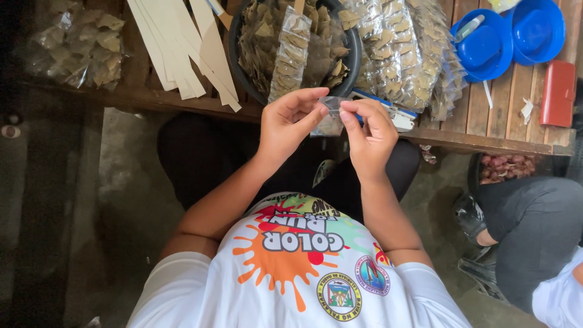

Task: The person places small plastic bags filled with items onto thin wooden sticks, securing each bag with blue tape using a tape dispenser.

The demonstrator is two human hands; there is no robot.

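Observation:
My left hand [290,119] and my right hand [369,132] meet in front of me and pinch a small clear plastic bag [331,112] between thumbs and fingertips. The bag hangs just below the edge of the wooden table [486,130]. Right behind my hands stands a black bowl [354,51] full of dried bay leaves, with a long filled clear packet [290,51] of leaves lying across it.
Filled leaf packets [407,48] are piled right of the bowl. Cardboard strips [182,42] lie to its left, and a bag of leaves [79,42] at far left. Blue lids [486,48] and a red box [557,91] sit at right. Another person's leg [528,225] is at lower right.

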